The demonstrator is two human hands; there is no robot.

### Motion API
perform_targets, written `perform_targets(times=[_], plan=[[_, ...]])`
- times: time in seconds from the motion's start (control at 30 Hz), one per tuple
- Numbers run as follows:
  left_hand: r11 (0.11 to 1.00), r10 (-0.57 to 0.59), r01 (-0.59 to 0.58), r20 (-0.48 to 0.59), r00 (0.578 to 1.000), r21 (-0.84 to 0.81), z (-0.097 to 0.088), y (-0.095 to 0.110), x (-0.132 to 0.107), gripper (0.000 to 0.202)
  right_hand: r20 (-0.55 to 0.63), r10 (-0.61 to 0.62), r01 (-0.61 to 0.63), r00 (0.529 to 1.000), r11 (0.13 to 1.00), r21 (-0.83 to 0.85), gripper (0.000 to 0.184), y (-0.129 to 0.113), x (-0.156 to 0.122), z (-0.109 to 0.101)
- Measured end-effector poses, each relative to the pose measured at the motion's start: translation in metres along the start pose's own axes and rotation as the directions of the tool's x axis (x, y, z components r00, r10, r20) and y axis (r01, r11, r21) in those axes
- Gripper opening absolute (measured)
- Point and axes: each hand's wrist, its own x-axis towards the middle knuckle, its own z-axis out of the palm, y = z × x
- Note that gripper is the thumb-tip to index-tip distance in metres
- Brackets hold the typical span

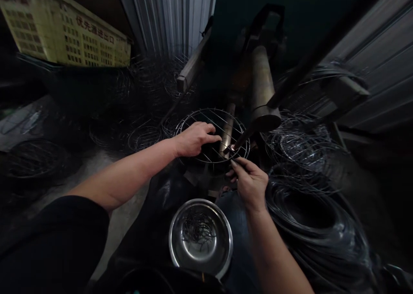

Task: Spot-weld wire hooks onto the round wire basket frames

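A round wire rack (211, 110), with a ringed rim and thin crossing wires, lies level at the machine's metal rods. My left hand (195, 140) lies across the rack's left side, taking hold of it, with its lower fingers partly hidden and one finger stretched toward the middle. At the near right rim, my right hand (251, 180) pinches a short thin piece of wire, dark and hard to make out. Just beyond its fingertips, a small bright spot glows where a slanted rod (243, 137) meets the rack. The lower brass-coloured rod (227, 130) passes beneath.
A steel bowl (174, 246) holding small bent wire pieces (198, 227) sits on my lap. Coiled wire (322, 242) and stacked wire racks (303, 150) stand at right. A thick metal cylinder (263, 78) juts from the machine. A yellow crate (93, 38) is at upper left.
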Motion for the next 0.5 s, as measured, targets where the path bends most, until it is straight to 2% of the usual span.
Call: perform_targets(times=[0.23, 0.5], plan=[[1.0, 0.008, -0.008, -0.003, 1.0, -0.016, 0.0, -0.008, 0.007, 0.057, -0.006, -0.022, 0.022, 1.0, 1.0, 0.011, 0.027, 0.0, 0.004, 0.002], [0.997, 0.013, -0.012, 0.008, 1.0, -0.077, 0.001, -0.014, 0.015, 0.06, 0.029, -0.02, 0.021, 0.999, 0.998, -0.052, 0.027, -0.006, 0.012, -0.001]])
